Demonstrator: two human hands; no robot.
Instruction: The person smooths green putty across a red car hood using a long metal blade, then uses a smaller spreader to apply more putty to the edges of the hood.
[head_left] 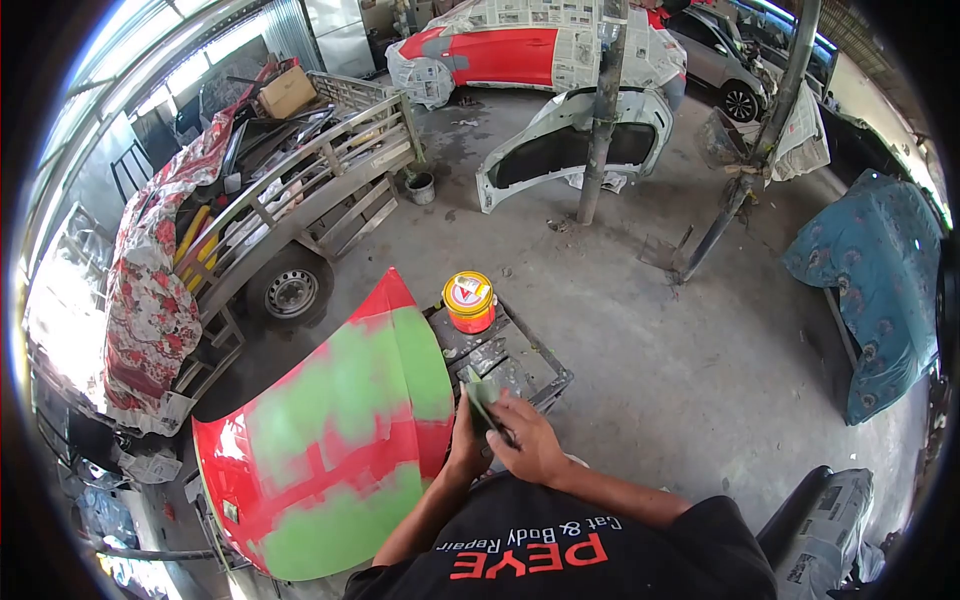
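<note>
My left hand (pixel 464 440) is closed around a thin flat putty spreader (pixel 482 392), greenish at its upper end. My right hand (pixel 527 437) presses its fingers against the spreader's face; a dark edge shows under them, and I cannot make out whether this is a second piece. Left of my hands lies a red car bonnet (pixel 310 463) with broad light-green filler patches. Just beyond my hands, a yellow and red tin (pixel 469 302) stands on a dark, stained metal stand (pixel 505 350).
A pickup bed (pixel 300 180) loaded with parts stands at the left. Ahead, a pale bonnet (pixel 575 150) leans by a post (pixel 603 120), before a red car (pixel 505 58) masked with newspaper. A blue cloth (pixel 875 285) drapes something at the right.
</note>
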